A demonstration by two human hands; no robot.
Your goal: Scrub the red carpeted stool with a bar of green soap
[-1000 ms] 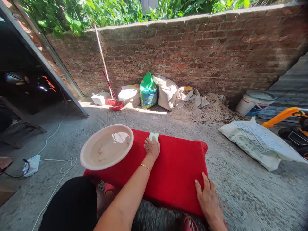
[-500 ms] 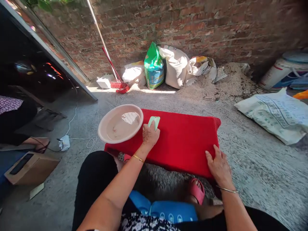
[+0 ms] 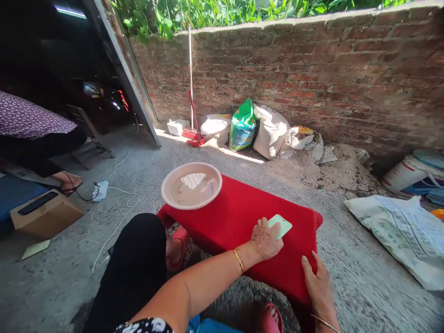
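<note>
In the head view my left hand (image 3: 268,240) is closed around a flat pale-green rounded block (image 3: 281,225) with a small dark spot near its far end. The block lies against a red cloth (image 3: 239,210) spread over a low bench or table; its underside is hidden. At the cloth's right end rests my right hand (image 3: 318,280), thumb and fingers apart, touching the edge. A pale pink basin (image 3: 166,196) of water stands on the left end of the cloth, with something whitish under the surface.
Along the brick wall (image 3: 243,64) stand a red dustpan (image 3: 196,140), a green bag (image 3: 243,125) and a white sack (image 3: 272,134). Another sack (image 3: 398,231) lies on the right. At left are a cardboard box (image 3: 46,215), a white cable (image 3: 121,217) and a seated person (image 3: 34,115).
My left hand has moved right along the cloth with the pale-green block, from beside the basin toward my right hand. My right hand stays at the cloth's right end. The view has tilted up.
</note>
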